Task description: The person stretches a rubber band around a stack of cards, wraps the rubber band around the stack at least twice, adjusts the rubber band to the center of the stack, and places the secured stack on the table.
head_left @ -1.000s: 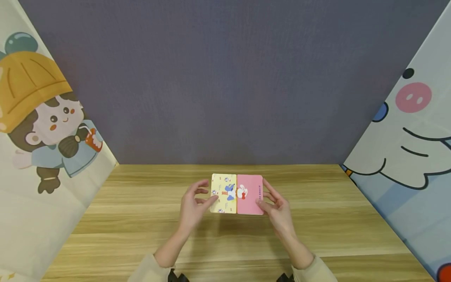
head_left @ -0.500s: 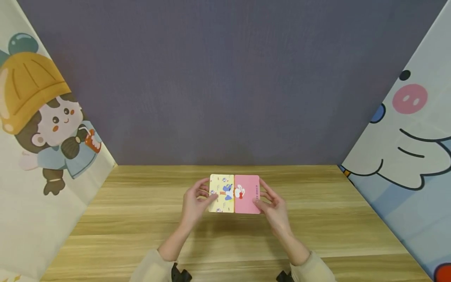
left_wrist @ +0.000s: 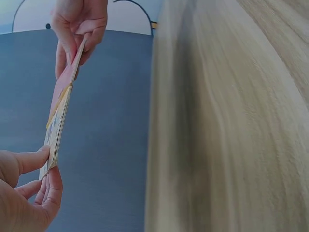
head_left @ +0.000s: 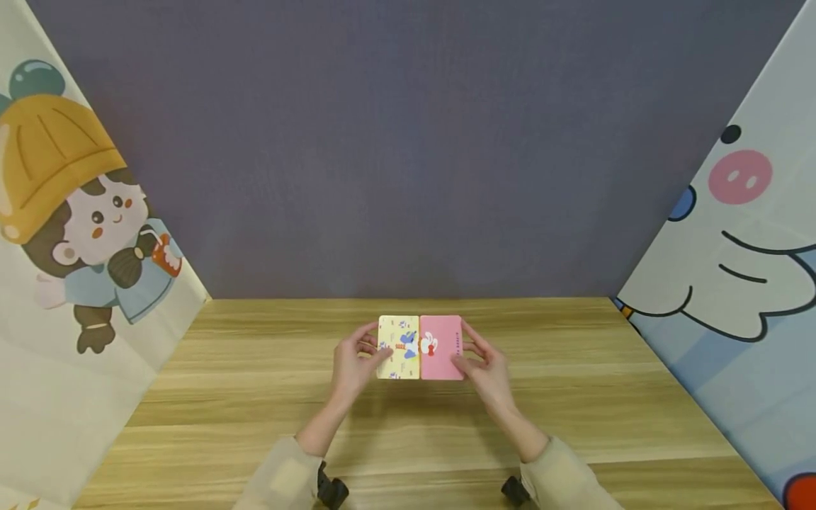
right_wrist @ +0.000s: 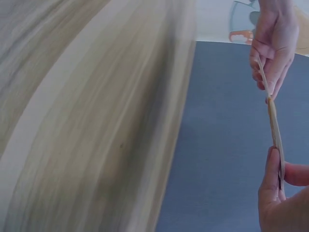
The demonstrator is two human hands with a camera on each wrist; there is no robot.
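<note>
A small booklet point(head_left: 440, 361) is spread open above the table in the head view. Its left half is pale yellow with a blue cartoon print; its right half is pink with a white rabbit. My left hand point(head_left: 352, 365) pinches the yellow half's outer edge, thumb on the face. At the pink half's outer edge, my right hand point(head_left: 489, 374) grips with the thumb in front and fingers behind. The left wrist view shows the booklet point(left_wrist: 59, 104) nearly edge-on, with a yellowish strip along its fold. Edge-on too is the booklet point(right_wrist: 274, 123) in the right wrist view.
A wood-grain table point(head_left: 255, 397) lies under both hands. Behind it rises a dark grey panel point(head_left: 408, 156). Cartoon-printed sheets flank it, the left sheet point(head_left: 57, 397) and the right sheet point(head_left: 720, 368). Black wrist cameras show at both sleeves.
The booklet has shifted slightly left and looks a little smaller in the head view. My right hand has moved left with it, while the left hand has shifted slightly right. Both grips stay.
</note>
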